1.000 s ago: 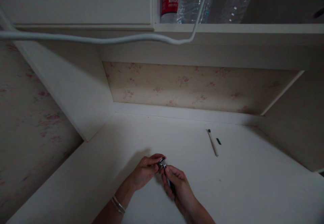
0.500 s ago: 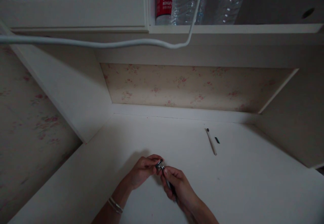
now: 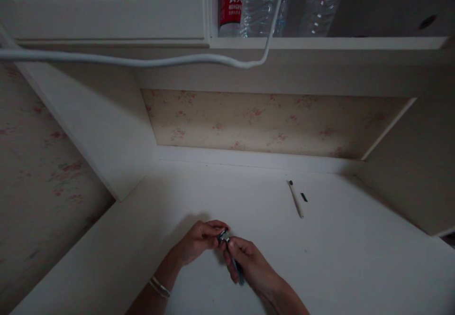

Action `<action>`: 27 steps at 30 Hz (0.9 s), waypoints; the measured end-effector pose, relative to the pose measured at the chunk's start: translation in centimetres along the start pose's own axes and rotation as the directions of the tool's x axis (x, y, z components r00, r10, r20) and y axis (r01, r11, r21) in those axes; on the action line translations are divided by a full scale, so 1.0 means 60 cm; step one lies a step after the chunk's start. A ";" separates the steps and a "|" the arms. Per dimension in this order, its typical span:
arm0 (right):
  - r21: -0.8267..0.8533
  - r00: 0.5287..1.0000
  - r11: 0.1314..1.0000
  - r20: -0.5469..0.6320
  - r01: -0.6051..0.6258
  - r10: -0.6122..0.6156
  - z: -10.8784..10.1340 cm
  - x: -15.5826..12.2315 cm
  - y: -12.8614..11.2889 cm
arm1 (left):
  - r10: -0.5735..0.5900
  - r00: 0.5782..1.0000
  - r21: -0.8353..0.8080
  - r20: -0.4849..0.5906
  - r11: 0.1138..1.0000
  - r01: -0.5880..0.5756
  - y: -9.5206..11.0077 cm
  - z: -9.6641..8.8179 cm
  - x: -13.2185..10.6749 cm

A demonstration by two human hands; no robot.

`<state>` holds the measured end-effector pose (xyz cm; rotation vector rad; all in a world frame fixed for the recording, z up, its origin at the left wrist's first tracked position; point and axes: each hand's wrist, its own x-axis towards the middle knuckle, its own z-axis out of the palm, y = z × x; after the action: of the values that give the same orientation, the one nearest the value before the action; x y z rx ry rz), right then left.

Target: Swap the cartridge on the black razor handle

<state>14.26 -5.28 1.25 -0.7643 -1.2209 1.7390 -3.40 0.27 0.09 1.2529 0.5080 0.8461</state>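
Note:
Both my hands meet low over the white desk (image 3: 334,263). My right hand (image 3: 250,265) is closed round the dark handle of a small razor-like tool (image 3: 229,248), whose metal head points up and left. My left hand (image 3: 197,241) pinches that metal head with its fingertips. A thin bracelet circles my left wrist. Much of the tool is hidden under my right fingers.
A slim white stick with a dark tip (image 3: 295,199) and a small black piece (image 3: 304,197) lie at the desk's back right. Water bottles (image 3: 259,2) stand on the shelf above, and a white cable (image 3: 142,61) hangs across below it. Side panels close in the desk.
My hands have stayed together on the tool, with small shifts of the fingers. The view has drifted a little to the right.

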 end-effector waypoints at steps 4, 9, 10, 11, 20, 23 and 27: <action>-0.097 0.996 0.994 -0.073 0.044 -0.051 0.002 0.004 0.000 | 0.082 0.996 -0.129 -0.028 0.988 -0.085 -0.011 0.007 0.006; -0.118 0.992 0.991 -0.098 0.063 -0.074 0.005 0.005 -0.005 | 0.023 0.997 -0.272 -0.080 0.961 -0.044 -0.012 0.014 0.012; -0.119 0.990 0.991 -0.113 0.067 -0.080 0.007 0.005 -0.006 | 0.007 0.996 -0.299 -0.090 0.954 -0.034 -0.013 0.016 0.013; -0.123 0.988 0.990 -0.132 0.070 -0.086 0.010 0.005 -0.007 | -0.007 0.995 -0.320 -0.100 0.947 -0.026 -0.014 0.017 0.014; -0.047 0.965 0.998 -0.258 0.037 -0.048 0.020 0.005 0.006 | -0.009 0.991 -0.416 -0.137 0.908 -0.049 -0.024 0.020 0.016; -0.029 0.950 0.999 -0.308 0.038 -0.045 0.019 0.008 0.013 | 0.001 0.990 -0.439 -0.138 0.896 -0.062 -0.027 0.021 0.017; 0.007 0.942 0.999 -0.333 0.047 -0.042 0.023 0.011 0.013 | -0.012 0.991 -0.453 -0.133 0.890 -0.050 -0.030 0.024 0.018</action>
<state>12.57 -5.36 0.95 -0.9695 -0.9849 1.5052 -1.19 0.10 -1.15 0.7720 0.3713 1.0022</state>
